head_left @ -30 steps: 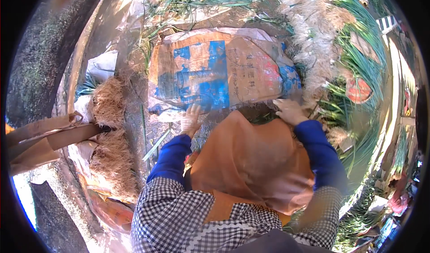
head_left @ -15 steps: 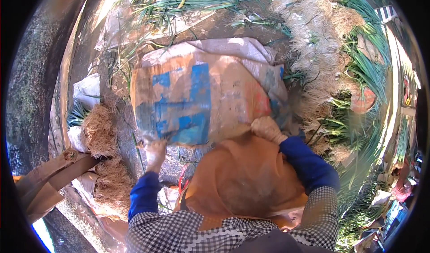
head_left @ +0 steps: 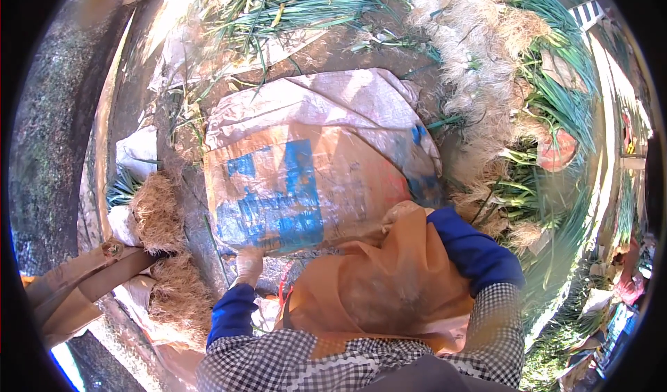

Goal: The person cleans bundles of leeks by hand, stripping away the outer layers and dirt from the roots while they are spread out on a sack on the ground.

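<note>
Ground point(head_left: 333, 53) open between sack point(head_left: 330, 177) and green stalks point(head_left: 299, 6); root bundles point(head_left: 160, 211) block left.

Sack point(head_left: 347, 197), green onions point(head_left: 299, 3) on ground point(head_left: 328, 60)

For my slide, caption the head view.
Left hand and right hand at the near edge of a worn sack, green stalks lying beyond it.

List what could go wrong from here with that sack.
The apron bunches up against the right hand at the sack's near edge, so it might get caught there.

The left hand is at the near edge by the left corner, its fingers mostly hidden; a weak hold might slip.

Pale roots lie just off the sack's right side, so a shift that way could disturb them.
</note>
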Motion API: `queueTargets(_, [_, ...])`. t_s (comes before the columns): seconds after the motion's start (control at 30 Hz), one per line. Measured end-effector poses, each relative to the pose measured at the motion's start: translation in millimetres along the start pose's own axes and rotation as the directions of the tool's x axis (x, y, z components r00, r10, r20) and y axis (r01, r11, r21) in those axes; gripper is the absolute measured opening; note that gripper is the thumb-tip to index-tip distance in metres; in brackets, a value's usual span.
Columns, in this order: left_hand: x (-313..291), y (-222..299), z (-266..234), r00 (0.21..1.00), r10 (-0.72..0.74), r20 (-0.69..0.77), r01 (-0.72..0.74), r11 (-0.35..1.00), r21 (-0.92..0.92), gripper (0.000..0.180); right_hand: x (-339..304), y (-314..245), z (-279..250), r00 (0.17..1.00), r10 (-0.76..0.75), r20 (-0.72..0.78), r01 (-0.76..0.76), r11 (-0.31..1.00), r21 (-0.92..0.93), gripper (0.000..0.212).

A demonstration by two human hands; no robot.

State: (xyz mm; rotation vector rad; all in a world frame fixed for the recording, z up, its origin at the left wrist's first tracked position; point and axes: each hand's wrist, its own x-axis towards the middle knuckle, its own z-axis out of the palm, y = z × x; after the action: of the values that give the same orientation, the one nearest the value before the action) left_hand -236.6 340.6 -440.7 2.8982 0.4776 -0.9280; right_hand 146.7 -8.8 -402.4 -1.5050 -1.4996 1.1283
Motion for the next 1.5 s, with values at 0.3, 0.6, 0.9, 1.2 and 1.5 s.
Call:
queueTargets(0.3, [105,-9,-103,0.897,-0.106,-0.428,-0.151,0.838,-0.525,0.032,29,119,-163,0.210,0.465,-0.860,-0.832,0.547,0.092,0.066])
queueTargets(0.6, [189,7,-159,0.831,0.036,-0.555,-0.255,0.911,-0.323,0.045,134,104,-196,0.348,0.614,-0.708,-0.936,0.193,-0.293,0.066])
queueTargets(0.9, [299,71,-342,0.803,0.395,-0.446,-0.459,0.887,-0.043,0.090,71,-64,-200,0.832,-0.105,-0.545,-0.221,0.838,-0.498,0.032])
queueTargets(1.2, [283,-62,-395,0.712,0.009,-0.702,-0.096,0.992,-0.084,0.018,8,-133,-327,0.507,-0.037,-0.861,-0.548,0.758,-0.355,0.047])
queueTargets(1.5, [165,-136,-535,0.256,0.239,-0.936,-0.081,0.971,0.226,0.024,-13,-239,-380,0.454,-0.253,-0.854,-0.823,0.248,-0.511,0.048])
